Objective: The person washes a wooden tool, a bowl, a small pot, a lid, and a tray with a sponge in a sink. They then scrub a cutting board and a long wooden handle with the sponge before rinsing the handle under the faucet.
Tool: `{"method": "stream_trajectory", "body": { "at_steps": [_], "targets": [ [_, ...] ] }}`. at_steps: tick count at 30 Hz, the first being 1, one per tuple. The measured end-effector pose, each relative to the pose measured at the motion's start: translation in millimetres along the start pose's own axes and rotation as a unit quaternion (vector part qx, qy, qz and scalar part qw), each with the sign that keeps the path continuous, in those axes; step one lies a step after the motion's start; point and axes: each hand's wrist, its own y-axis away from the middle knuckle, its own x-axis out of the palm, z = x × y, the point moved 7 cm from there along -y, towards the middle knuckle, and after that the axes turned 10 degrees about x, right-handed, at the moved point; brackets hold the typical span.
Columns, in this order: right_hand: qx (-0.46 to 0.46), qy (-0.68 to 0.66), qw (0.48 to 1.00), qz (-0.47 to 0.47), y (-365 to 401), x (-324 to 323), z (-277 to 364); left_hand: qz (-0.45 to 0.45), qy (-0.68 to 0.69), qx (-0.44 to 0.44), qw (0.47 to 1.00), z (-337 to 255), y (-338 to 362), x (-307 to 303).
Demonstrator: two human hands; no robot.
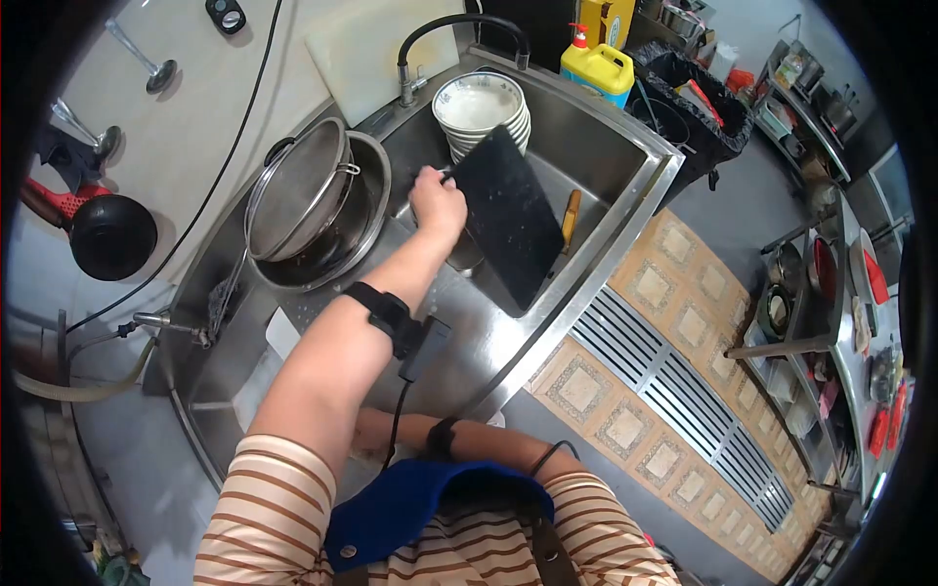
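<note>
Nearest the lens: blue apron bib [420,503] over a brown-and-white striped shirt [264,508]. Right hand [369,437] is tucked low against the body, forearm crossing the waist. It's mostly hidden behind the other arm, so I can't tell whether it's open or closed or holding anything.

Left hand [437,200] is doing the work. The arm reaches out nearly straight over the stainless steel sink [625,186], with a black wrist strap and cabled sensor [396,320] on the forearm. The fingers are closed around the upper left edge of the flat black rectangular board [510,230], knuckles toward the camera.

Key geometry:
- The board extends right of and back toward the body from the fingers.
- Its long axis runs diagonally, from the far corner by the bowls to the near corner close to the sink's front wall.
- It sits tilted inside the basin, lower end down in the sink, held only at that one edge.
- The left hand is on it. The right hand is well apart from it.

Around the fingers:
- Just beyond: stack of white ceramic bowls [479,105], touching or nearly touching the board's top corner.
- Further beyond: curved black faucet [459,24].
- To their left: round steel mesh strainer [298,190], leaning in a wide steel basin [376,186].
- To their right, past the board: a yellow-handled utensil [572,215] lying in the sink.
- Beyond the sink rim: yellow plastic detergent jug [598,68].
</note>
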Motion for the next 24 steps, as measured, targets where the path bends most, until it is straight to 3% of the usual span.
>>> {"method": "stream_trajectory", "body": {
  "at_steps": [2,4,6,10,12,13,14,15,16,17,18,19,20,21,24],
  "targets": [
    [-0.174,0.052,0.981,-0.065,-6.8,7.9,4.1,0.02,-0.022,0.012,0.999,-0.7,17.4,19.1],
    [-0.167,0.04,0.984,-0.04,-1.3,4.6,3.8,0.075,-0.006,-0.04,0.996,18.8,39.8,40.7],
    [-0.155,0.038,0.987,-0.011,3.1,3.3,7.5,0.137,-0.078,-0.101,0.982,47.2,54.5,55.0],
    [-0.18,0.099,0.978,0.016,11.6,2.1,24.0,0.213,-0.132,-0.104,0.963,79.9,68.5,56.1],
    [-0.194,0.133,0.971,0.035,27.7,-9.0,54.7,0.221,-0.103,0.098,0.965,57.3,64.6,44.6],
    [-0.087,0.076,0.992,0.048,34.3,-25.0,66.6,0.194,-0.076,0.179,0.962,47.7,65.1,30.3],
    [0.022,0.018,0.998,0.061,40.1,-33.7,64.7,0.191,-0.078,0.171,0.963,49.1,62.7,10.3],
    [-0.01,0.015,0.998,0.053,42.6,-33.2,62.3,0.242,0.074,0.147,0.956,47.7,61.2,-9.2],
    [-0.094,0.193,0.977,0.013,37.8,-27.8,63.7,0.281,0.223,0.118,0.926,45.8,61.4,-34.6],
    [-0.182,0.36,0.915,-0.022,33.6,-15.2,67.2,0.268,0.214,0.102,0.934,55.8,58.1,-70.1],
    [0.012,0.116,0.992,0.053,26.4,-19.1,50.9,0.28,0.257,0.038,0.924,75.0,59.3,-107.0],
    [0.22,-0.127,0.958,0.135,33.9,-10.4,30.6,0.282,0.296,-0.03,0.912,96.8,64.6,-146.6],
    [0.203,-0.09,0.973,0.065,32.5,-10.6,19.0,0.224,0.312,-0.07,0.921,120.2,66.6,-192.3],
    [0.052,0.093,0.992,-0.063,29.7,-19.7,29.7,0.165,0.26,-0.113,0.945,155.3,72.2,-238.2],
    [0.054,0.195,0.974,-0.101,21.6,-19.4,24.9,0.006,0.092,-0.222,0.971,241.6,123.9,-368.8]
  ]
}}
